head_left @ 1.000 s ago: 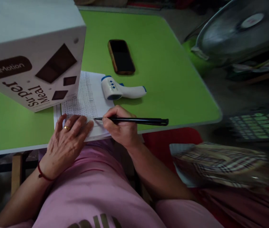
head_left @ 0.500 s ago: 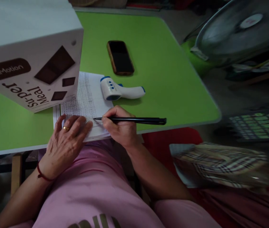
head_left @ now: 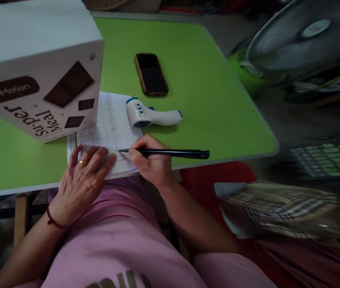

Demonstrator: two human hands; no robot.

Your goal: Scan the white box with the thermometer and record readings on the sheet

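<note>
My right hand (head_left: pixel 153 160) grips a black pen (head_left: pixel 182 153) between thumb and fingers, its tip at the lower part of a sheet of paper (head_left: pixel 124 136) covered in dense handwritten lines. Spread across the sheet's lower left is my left hand (head_left: pixel 87 172), fingers lying flat, with a ring on one finger. The sheet rests on other papers at the table's near edge, and a large white box covers its upper left. Just beyond my right hand, a white and blue infrared thermometer (head_left: pixel 154 115) lies partly over the paper's right edge.
The white box (head_left: pixel 10 40) stands at the left of the green table (head_left: pixel 206 100). A phone (head_left: pixel 151 75) lies farther back. To the right are a fan (head_left: pixel 290 44), a red seat (head_left: pixel 218 176) and a checked bag (head_left: pixel 284 208).
Both hands and the pen stay almost in place, the pen tip still at the same part of the sheet. The view has shifted very slightly.
</note>
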